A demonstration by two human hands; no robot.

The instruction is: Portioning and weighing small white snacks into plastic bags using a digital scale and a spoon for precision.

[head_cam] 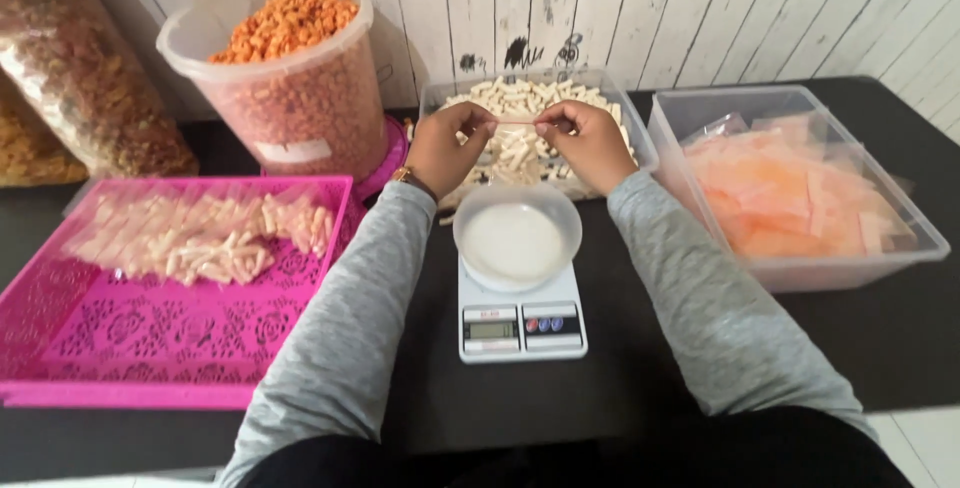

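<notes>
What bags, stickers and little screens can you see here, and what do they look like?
Scale screen: small grey-green rectangle on the white kitchen scale's front, bottom centre.
Label: pale strip low on the clear tub of orange snacks, back left.
Filled packets: clear bags of pale sticks in the pink tray, left.
Empty bags: orange-tinted, stacked in the clear bin, right.
Big bags: clear, holding brown snacks, far left.
Thin bag: held between both hands.
</notes>
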